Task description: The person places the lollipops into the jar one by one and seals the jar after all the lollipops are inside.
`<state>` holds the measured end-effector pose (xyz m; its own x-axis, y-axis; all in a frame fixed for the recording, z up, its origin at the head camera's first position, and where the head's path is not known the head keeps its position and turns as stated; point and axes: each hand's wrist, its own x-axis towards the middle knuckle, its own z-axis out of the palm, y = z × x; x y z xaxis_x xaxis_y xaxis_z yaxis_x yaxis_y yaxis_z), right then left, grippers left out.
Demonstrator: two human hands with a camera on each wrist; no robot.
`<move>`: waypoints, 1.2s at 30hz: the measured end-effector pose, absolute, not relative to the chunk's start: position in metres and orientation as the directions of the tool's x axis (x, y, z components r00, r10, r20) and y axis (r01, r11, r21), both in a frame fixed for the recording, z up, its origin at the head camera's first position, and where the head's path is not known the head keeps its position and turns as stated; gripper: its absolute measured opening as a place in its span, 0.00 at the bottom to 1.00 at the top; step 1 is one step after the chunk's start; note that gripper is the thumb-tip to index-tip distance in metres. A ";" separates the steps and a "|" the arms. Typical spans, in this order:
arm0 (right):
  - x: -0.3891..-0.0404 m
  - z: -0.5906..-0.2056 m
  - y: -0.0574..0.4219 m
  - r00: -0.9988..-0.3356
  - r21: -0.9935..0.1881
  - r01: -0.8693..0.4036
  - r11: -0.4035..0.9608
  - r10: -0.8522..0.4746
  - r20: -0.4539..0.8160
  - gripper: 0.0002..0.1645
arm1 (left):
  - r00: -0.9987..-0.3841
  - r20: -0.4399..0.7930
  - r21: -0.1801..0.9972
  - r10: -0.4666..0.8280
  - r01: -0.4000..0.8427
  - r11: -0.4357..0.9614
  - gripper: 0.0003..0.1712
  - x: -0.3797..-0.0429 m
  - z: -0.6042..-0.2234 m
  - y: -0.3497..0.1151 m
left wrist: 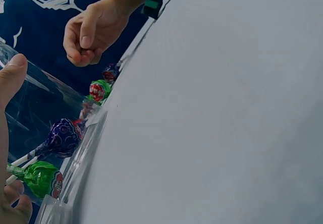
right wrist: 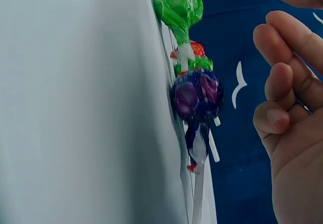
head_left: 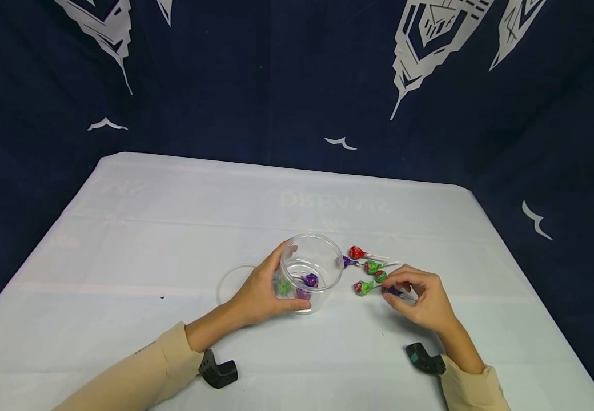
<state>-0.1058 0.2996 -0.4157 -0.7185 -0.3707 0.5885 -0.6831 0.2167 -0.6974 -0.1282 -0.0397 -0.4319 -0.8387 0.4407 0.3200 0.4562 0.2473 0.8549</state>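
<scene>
My left hand grips a clear plastic jar, tilted, with its mouth facing up. Inside it lie a purple-wrapped lollipop and a green-wrapped lollipop. My right hand hovers over another purple lollipop on the table, fingers bent loosely. In the right wrist view, thumb and fingers stand apart from that lollipop. Close to it are a green lollipop, a second green one, a red one and a purple one partly behind the jar.
A thin clear round rim, perhaps a lid, lies left of the jar, partly hidden by my left hand. White cloth covers the table. A dark blue curtain with white patterns hangs behind its far edge.
</scene>
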 end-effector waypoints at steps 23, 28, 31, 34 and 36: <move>-0.092 -0.414 0.332 -0.844 -0.580 -0.516 0.630 -0.258 0.470 0.21 | -0.834 0.320 0.852 0.450 0.461 0.248 0.67 -0.129 -0.431 -0.035; -0.096 -0.420 0.344 -0.868 -0.539 -0.470 0.699 -0.255 0.426 0.19 | -0.828 0.338 0.846 0.447 0.475 0.241 0.67 -0.130 -0.431 -0.036; -0.095 -0.420 0.344 -0.879 -0.508 -0.448 0.736 -0.259 0.400 0.17 | -0.830 0.334 0.846 0.446 0.473 0.247 0.67 -0.130 -0.432 -0.037; -0.094 -0.419 0.342 -0.890 -0.484 -0.426 0.765 -0.259 0.374 0.16 | -0.832 0.335 0.846 0.442 0.472 0.248 0.67 -0.129 -0.433 -0.039; -0.095 -0.419 0.342 -0.894 -0.477 -0.421 0.772 -0.264 0.363 0.16 | -0.834 0.334 0.848 0.439 0.469 0.246 0.67 -0.129 -0.433 -0.039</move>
<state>-0.0949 0.3424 -0.4187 -0.8938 -0.2636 0.3628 -0.4211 0.7717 -0.4767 -0.1287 -0.0392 -0.4327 -0.8342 0.4391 0.3337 0.4688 0.2459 0.8484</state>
